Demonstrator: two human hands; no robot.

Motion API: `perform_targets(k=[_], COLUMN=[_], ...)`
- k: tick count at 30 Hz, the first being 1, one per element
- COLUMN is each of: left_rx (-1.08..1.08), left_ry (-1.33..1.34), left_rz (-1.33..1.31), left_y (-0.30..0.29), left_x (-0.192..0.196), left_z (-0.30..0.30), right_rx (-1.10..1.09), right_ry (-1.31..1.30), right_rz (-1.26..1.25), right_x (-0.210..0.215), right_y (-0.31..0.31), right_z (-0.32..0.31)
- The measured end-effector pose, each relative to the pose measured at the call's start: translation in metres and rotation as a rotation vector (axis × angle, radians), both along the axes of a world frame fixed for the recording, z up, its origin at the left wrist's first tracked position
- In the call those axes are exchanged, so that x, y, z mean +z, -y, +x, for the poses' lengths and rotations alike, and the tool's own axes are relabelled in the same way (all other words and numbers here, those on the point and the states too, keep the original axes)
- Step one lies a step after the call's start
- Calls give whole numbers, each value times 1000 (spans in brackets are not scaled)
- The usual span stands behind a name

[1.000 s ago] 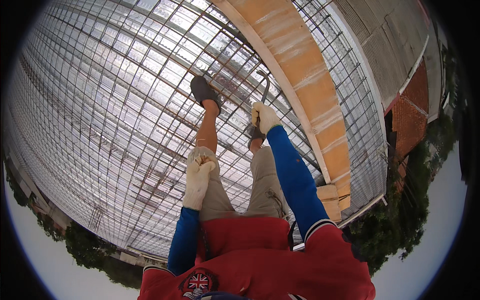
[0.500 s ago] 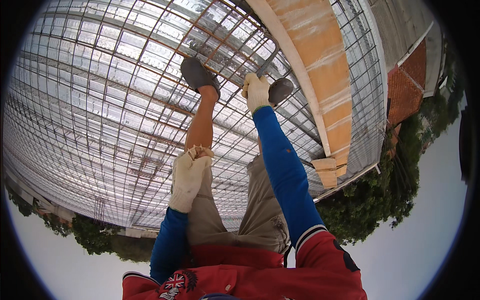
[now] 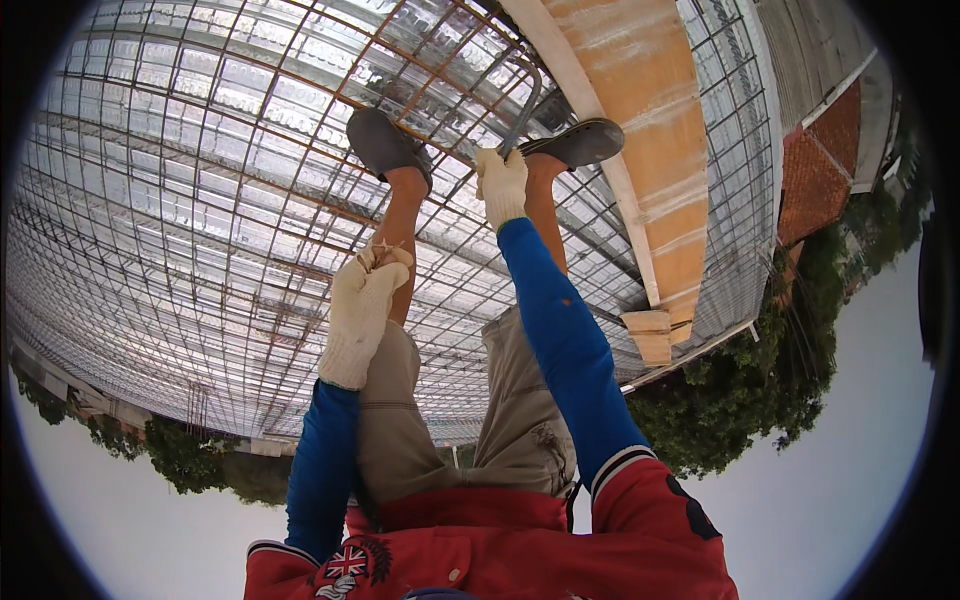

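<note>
My right hand (image 3: 502, 186), in a white knit glove, is closed round the lower end of a dark hooked metal bar (image 3: 522, 112). The bar rises away from me and curves over at its far end, above the rusty rebar mesh (image 3: 290, 75). In front of my left shin, my left hand (image 3: 360, 305) is closed too, in a matching glove. Thin pale strands stick out at its fingertips; whether they are wire or frayed glove, I cannot tell. My feet wear dark clogs: the left clog (image 3: 385, 145) is over the mesh, the right clog (image 3: 585, 143) reaches the board's edge.
Beneath the mesh lies shiny ribbed metal decking (image 3: 190, 65). A long orange-brown board (image 3: 645, 130) with a pale edge runs along my right, a short wood piece (image 3: 648, 337) at its near end. More mesh, a roof (image 3: 815, 180) and trees (image 3: 740, 400) lie beyond.
My left hand has moved forward and slightly left, still closed. The right hand has shifted slightly left with the hooked bar. My right foot has swung out to the right, toward the board.
</note>
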State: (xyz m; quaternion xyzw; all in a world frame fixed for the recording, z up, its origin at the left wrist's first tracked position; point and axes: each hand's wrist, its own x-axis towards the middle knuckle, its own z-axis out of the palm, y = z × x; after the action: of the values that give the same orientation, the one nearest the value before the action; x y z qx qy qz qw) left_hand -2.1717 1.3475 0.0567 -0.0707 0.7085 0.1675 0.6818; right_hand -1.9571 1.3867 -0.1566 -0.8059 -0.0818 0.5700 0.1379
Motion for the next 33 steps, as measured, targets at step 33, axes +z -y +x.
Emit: perform_targets(k=[33], left_rx=[-995], left_ry=[-198], left_rz=[483], left_y=[-200], left_x=[-380], left_z=[154], right_rx=[700], right_ry=[-170], right_rz=[-96], right_x=[-55], right_y=[-7], right_z=[185])
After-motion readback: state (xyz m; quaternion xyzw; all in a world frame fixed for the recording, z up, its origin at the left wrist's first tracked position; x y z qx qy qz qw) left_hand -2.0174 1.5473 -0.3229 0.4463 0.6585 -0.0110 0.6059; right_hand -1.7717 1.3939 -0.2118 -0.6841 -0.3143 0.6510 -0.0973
